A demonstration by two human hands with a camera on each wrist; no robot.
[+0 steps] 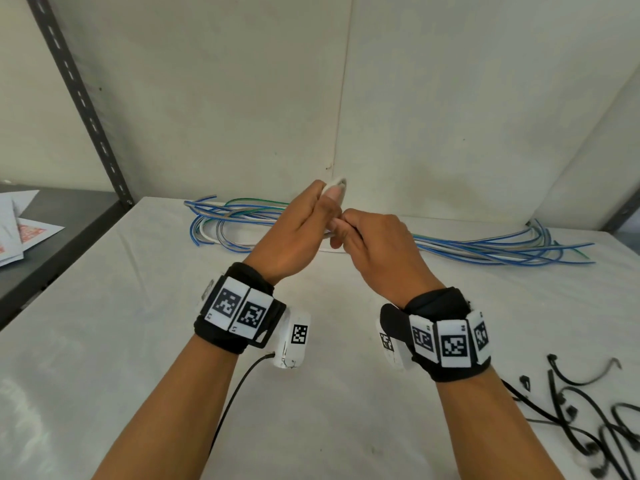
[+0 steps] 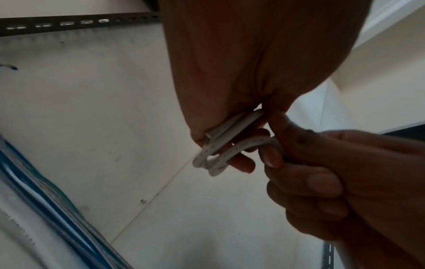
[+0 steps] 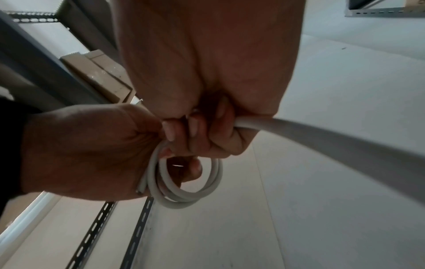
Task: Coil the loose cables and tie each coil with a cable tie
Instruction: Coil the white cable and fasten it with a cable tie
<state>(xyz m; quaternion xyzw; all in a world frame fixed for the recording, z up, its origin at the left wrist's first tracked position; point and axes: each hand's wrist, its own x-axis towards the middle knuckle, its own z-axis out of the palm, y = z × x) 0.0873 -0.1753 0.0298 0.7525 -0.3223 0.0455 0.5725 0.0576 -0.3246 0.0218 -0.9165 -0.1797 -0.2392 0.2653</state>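
Observation:
Both hands are raised over the white table (image 1: 138,341) and meet in the middle. My left hand (image 1: 327,199) pinches a small coil of white cable (image 1: 337,185) between thumb and fingers. The left wrist view shows the coil's loops (image 2: 220,151) sticking out below the palm. My right hand (image 1: 337,233) is curled round the same cable just beside the coil. In the right wrist view the coil (image 3: 184,182) hangs under the fingers (image 3: 195,138), and the loose tail (image 3: 322,143) runs off to the right.
A loose bundle of blue, green and white cables (image 1: 502,251) lies along the back of the table. Several black cable ties (image 1: 588,417) lie at the front right. A slotted metal upright (image 1: 83,102) and a side shelf with papers (image 1: 20,233) stand to the left.

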